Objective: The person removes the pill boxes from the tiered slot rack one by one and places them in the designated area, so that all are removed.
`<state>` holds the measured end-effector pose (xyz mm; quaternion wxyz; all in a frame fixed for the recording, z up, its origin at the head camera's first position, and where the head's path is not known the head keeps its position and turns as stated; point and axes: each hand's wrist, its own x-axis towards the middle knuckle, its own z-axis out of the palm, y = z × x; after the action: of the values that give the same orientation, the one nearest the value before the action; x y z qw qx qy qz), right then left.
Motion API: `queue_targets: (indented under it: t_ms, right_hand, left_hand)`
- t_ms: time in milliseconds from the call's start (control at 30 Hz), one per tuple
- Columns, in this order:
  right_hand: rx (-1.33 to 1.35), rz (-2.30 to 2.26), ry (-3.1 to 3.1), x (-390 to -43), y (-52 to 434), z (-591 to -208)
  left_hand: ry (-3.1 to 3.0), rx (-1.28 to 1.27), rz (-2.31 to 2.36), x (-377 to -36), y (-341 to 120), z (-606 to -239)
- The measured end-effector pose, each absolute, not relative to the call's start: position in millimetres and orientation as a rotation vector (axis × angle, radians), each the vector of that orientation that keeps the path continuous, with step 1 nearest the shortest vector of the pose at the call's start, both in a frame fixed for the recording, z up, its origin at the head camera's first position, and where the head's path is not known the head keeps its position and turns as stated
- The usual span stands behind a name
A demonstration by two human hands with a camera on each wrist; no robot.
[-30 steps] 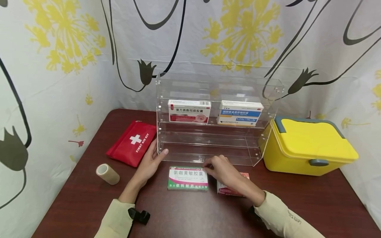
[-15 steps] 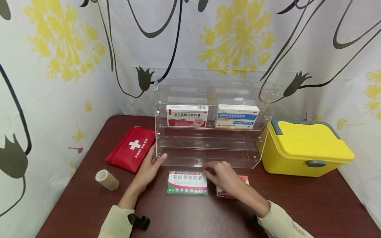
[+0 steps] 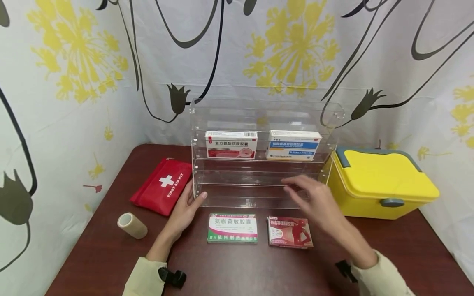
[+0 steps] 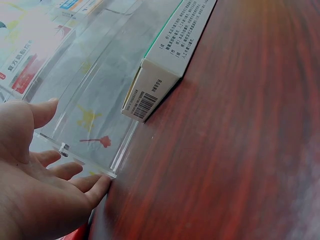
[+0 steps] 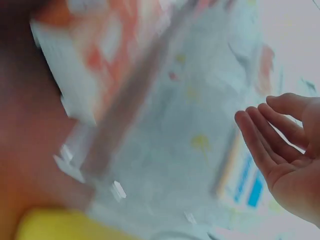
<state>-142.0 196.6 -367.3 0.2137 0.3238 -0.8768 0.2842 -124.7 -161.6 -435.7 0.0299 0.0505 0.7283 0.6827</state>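
- The clear rack [image 3: 259, 181] stands mid-table; my left hand [image 3: 185, 211] rests flat against its front left corner, fingers straight.
- My right hand [image 3: 314, 201] hovers empty and relaxed before the rack's lower shelf.
- I judge I'm between pickups; next needs a grasp on the red box [image 3: 290, 232] or the green box [image 3: 232, 227], both just before the rack.

A dark red-brown table [image 3: 111, 246] stands against white curtains [image 3: 74, 102] printed with yellow flowers.

Left hand [image 3: 184, 212] flat, fingers straight, right hand [image 3: 314, 200] raised, fingers loosely extended
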Motion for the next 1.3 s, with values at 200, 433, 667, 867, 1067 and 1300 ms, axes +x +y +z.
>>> queue_targets:
  t_ms: [200,433,667,867,1067,1300]
  right_hand:
    - [0.725,0.636,-2.343,-167,225,-317]
    - [0.63,0.508,-2.412,-189,236,-289]
    - [0.612,0.474,-2.53,-196,237,-289]
    - [0.669,0.533,-2.524,-200,242,-285]
    - [0.719,0.585,-2.537,-204,249,-276]
    - [0.711,0.68,-2.584,-208,252,-271]
  left_hand:
    - [2.258,0.161,2.095,-124,-162,-435]
    - [2.247,0.176,2.098,-124,-162,-438]
    - [2.243,0.175,2.105,-124,-161,-439]
    - [2.248,0.17,2.108,-125,-161,-438]
    - [2.245,0.176,2.109,-125,-162,-437]
    - [2.251,0.151,2.096,-124,-161,-435]
